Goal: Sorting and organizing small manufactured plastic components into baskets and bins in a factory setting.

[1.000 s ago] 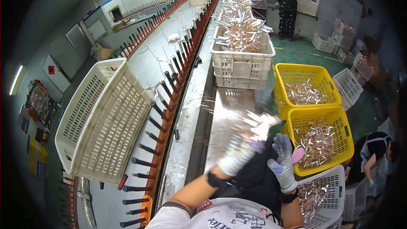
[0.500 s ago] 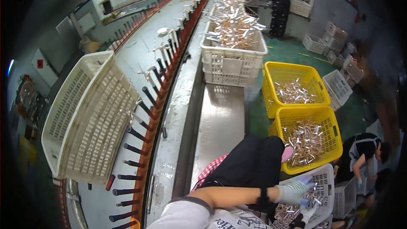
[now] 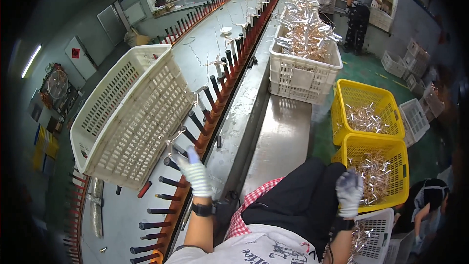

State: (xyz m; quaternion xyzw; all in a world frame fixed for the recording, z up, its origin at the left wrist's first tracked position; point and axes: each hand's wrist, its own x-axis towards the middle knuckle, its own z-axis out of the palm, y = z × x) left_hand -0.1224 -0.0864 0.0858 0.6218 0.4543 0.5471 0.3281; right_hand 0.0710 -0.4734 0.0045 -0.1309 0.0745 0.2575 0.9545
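Observation:
My left hand point(image 3: 195, 175), in a white striped glove with bluish fingertips, reaches over the row of dark upright posts point(image 3: 196, 121) on the left. A small silver-and-copper tube piece point(image 3: 174, 143) is at its fingertips, pinched between thumb and fingers beside a post. My right hand point(image 3: 350, 189), gloved the same way, hovers by my thigh near the lower yellow basket point(image 3: 405, 178). Its fingers are curled, and what lies in them is hidden. Below my right wrist is a grey-white basket point(image 3: 377, 234) of similar tube pieces.
A large white crate point(image 3: 132, 112) stands tilted left of the posts. Stacked white crates point(image 3: 295, 85) heaped with tube pieces stand on the metal bench point(image 3: 278, 127). Another yellow basket point(image 3: 396, 112) sits behind the first. A co-worker point(image 3: 427, 205) bends at right; two people stand far back.
Earlier a gloved hand reached into the grey-white basket at lower right. Now my left hand is at the posts and my right hand is raised beside my thigh. The view has shifted.

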